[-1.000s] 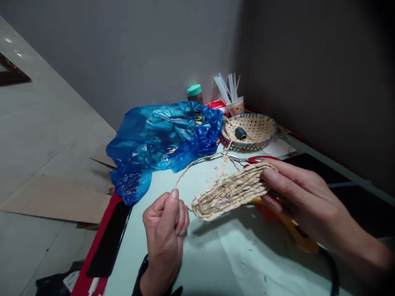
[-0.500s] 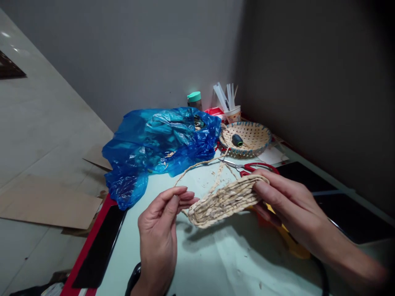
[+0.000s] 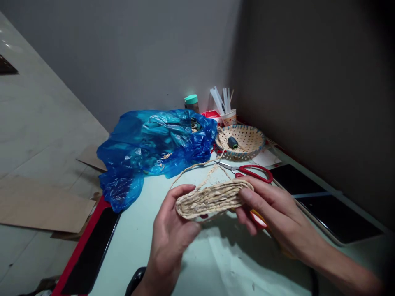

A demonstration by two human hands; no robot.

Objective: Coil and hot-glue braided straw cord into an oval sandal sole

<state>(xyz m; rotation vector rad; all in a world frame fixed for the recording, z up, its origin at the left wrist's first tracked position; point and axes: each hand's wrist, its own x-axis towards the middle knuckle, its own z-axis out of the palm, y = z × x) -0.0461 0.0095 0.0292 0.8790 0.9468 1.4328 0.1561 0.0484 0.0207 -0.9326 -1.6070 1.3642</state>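
- Woven straw piece point(image 3: 211, 198): flat oval coil of braided straw, held in the air just above the bench point(image 3: 173, 263), between both hands, long axis roughly left to right.
- Progress, as a judgement: several rounds of the coil are already built up, so the base looks well along. A loose braid tail point(image 3: 197, 166) runs from the far side of the coil toward the back of the bench, so the braid is not used up or trimmed. The piece reads as unfinished.
- Left hand point(image 3: 173, 230): half curled, cupping the left end of the coil from below, thumb up along the near-left edge, fingers hidden under the piece. It holds the coil.
- Right hand point(image 3: 271, 209): fingers extended and only lightly bent, pinching the right end of the coil, thumb on top, other fingers underneath. It also holds the coil.
- Under the right hand, something red and yellow point(image 3: 257, 219) lies on the bench; mostly covered, cannot tell what it is.
- Scissors point(image 3: 247, 169) with red handles lie flat on the bench just behind the coil, not touched.
- Round wicker basket point(image 3: 256, 139) farther back, with a dark spool point(image 3: 232, 142) inside.
- Blue plastic bag point(image 3: 154, 144), crumpled, at back left of the bench, near the braid tail.
- Behind the bag: a jar with a green lid point(image 3: 191, 100) and a paper cup point(image 3: 228, 117) holding white sticks.
- Dark flat panel point(image 3: 324, 205) lies at the right of the bench.
- Cardboard sheets point(image 3: 40, 203) lie on the floor to the left.
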